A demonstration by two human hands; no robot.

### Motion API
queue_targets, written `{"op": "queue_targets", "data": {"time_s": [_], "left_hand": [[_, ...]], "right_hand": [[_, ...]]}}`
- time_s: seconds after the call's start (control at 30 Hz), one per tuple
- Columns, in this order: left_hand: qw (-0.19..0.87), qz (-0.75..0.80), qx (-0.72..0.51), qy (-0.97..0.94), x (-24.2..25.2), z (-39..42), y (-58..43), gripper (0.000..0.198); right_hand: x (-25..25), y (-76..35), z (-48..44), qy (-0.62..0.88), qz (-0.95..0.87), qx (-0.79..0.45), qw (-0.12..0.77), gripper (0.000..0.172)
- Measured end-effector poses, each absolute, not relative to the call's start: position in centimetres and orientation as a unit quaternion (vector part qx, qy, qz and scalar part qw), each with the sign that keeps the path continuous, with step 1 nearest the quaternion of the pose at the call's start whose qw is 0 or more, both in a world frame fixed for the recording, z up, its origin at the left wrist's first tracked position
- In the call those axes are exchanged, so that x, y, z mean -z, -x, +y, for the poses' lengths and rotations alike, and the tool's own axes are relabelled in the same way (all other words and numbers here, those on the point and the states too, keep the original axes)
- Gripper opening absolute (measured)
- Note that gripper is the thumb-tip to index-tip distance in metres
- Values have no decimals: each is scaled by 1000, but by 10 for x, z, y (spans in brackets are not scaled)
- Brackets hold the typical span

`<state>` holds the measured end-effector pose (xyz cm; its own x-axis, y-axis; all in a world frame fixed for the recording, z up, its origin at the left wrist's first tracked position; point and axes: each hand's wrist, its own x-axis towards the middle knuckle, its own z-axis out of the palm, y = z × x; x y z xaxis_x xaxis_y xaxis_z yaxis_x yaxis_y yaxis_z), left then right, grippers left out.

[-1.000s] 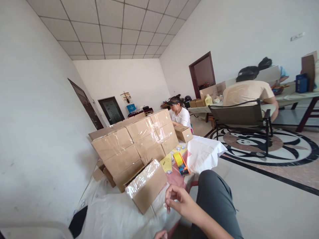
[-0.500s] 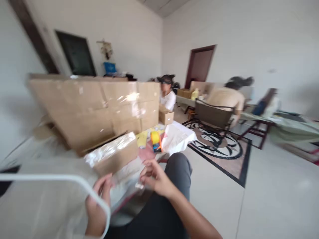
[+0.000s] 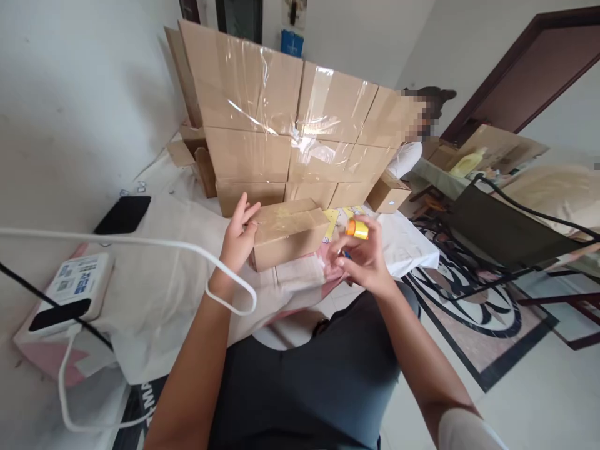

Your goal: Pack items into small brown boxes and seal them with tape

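My left hand [image 3: 238, 236] lies with fingers stretched against the left end of a small cardboard box [image 3: 290, 232] on the white-covered table [image 3: 154, 294]. My right hand [image 3: 360, 262] hovers to the right of the box with fingers curled in a pinch; what it holds is hidden. The yellow roll of a tape dispenser [image 3: 357, 229] shows just above and behind those fingers. My grey-trousered lap fills the bottom of the view.
A wall of taped cardboard boxes [image 3: 281, 125] stands behind the small box. A white cable [image 3: 140, 242] loops over my left wrist. A small white device [image 3: 70, 289] and a black phone [image 3: 124, 214] lie at left. Another person [image 3: 407, 156] sits behind the stack, a dark chair [image 3: 497, 231] at right.
My head has tipped down and closer to the table. The left hand came up and now rests on the small box. The right hand moved up beside the tape dispenser.
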<state>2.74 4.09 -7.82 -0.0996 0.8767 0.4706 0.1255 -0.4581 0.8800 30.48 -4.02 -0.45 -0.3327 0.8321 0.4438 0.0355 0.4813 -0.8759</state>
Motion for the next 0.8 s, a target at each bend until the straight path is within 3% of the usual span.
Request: {"op": "queue_targets", "data": {"time_s": [0.1,0.27,0.47,0.8], "left_hand": [[372,383,-597,-599,78,41,-22,74],[419,360,-600,-578,77,40,-21,69],[437,334,-617,-563,87,46,-27,69],[450,309,-647,-532,92,49,-34,58]], "right_hand": [[-12,-295,-20,305,-704,-399,502,81],[-29,-262,19,272,-739,-391,477,47],[-30,-233,48,288,-689,-504,434,33],[-19,-214,50,289,-696,-526,393,43]]}}
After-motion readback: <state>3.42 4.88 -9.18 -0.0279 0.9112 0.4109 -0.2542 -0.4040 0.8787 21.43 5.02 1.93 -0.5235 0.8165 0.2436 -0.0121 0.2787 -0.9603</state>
